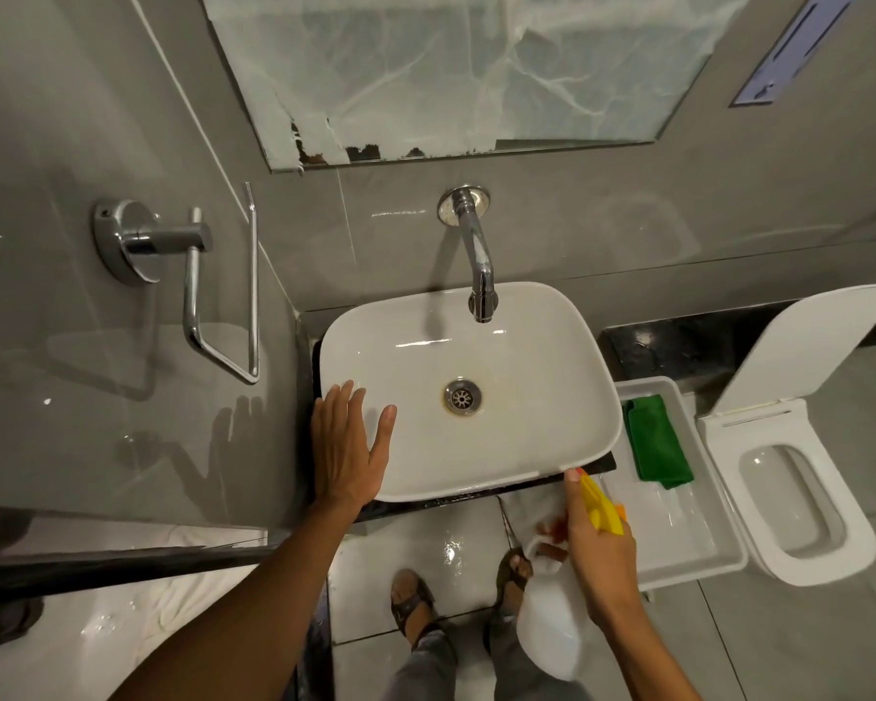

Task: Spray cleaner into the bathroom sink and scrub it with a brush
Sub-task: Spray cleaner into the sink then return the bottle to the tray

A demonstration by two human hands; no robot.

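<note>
Item: white countertop basin [527, 397], wall spout [479, 275] overhanging its back edge.
Left hand [347, 447]: lying flat and open-fingered on the near-left rim, apparently steadying the body.
Right hand [595, 538]: gripping the yellow-triggered spray bottle [552, 629], nozzle aiming over the near-right rim.
Brush: not showing.
Clearance: bowl lying open; white tray [678, 559] with green cloth [656, 442] crowding the right side, beside the toilet [790, 498].

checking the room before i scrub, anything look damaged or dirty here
Yes. The mirror is covered with a torn whitish film, ragged and peeling along its lower left edge. Inside the sink, a yellow-brown stain rings the drain. The floor tile in front looks wet.
</note>
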